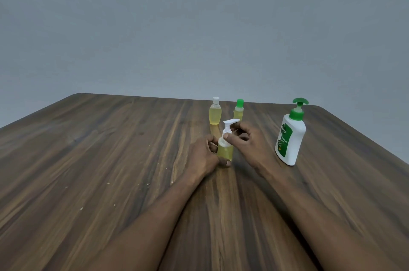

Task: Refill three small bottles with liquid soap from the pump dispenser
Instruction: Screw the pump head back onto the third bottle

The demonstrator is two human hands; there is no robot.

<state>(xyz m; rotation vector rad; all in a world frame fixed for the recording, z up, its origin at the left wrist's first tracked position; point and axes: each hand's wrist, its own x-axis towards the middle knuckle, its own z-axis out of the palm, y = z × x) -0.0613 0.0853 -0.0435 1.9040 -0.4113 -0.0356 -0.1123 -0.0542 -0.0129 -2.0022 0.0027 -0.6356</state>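
Observation:
A small clear bottle [225, 149] of yellow liquid with a white pump top stands upright on the wooden table [110, 160]. My left hand [202, 157] grips its body from the left. My right hand [245, 144] pinches the white pump collar with thumb and fingers. Behind it stand two more small bottles of yellow liquid: one with a clear white cap [215, 111] and one with a green cap [238, 109]. The large white pump dispenser [290, 135] with a green pump head stands to the right, untouched.
The table's far edge runs just behind the two small bottles, against a plain grey wall [199, 27]. A few pale crumbs [81, 208] lie on the left part of the tabletop.

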